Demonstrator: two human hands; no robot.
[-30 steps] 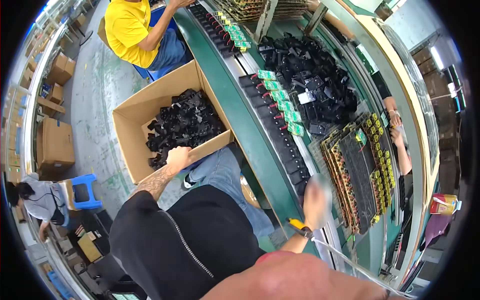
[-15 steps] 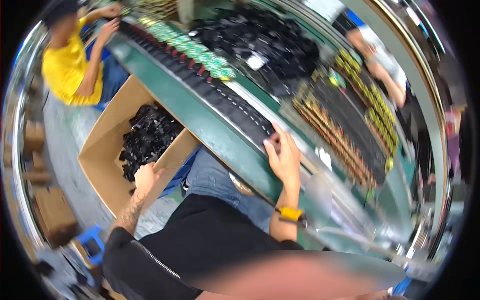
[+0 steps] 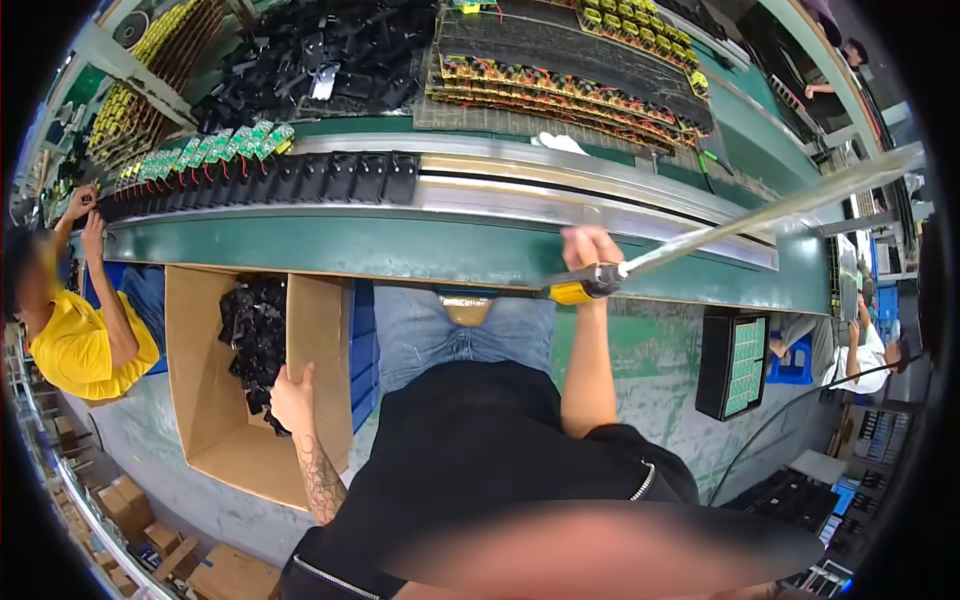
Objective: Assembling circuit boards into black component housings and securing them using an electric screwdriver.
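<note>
My left hand grips the near side rim of an open cardboard box; its thumb lies outside the wall and the fingers are hidden inside. Loose black plastic parts lie in that box. My right hand is over the front of the green bench, its fingers curled and blurred. Across its wrist shows a yellow-and-black piece with a pale tube; whether worn or hung I cannot tell. Left of that hand, a row of black plastic housings sits on a metal rail, several with green circuit boards on red wires.
Behind the rail lie a heap of black parts and stacked layers of yellow-and-red components. A person in a yellow shirt works at the left. A black crate stands on the floor to the right.
My view has swung round, so the bench now runs nearly level. My right hand has left the end of the housing row and moved right. The left hand remains at the box.
</note>
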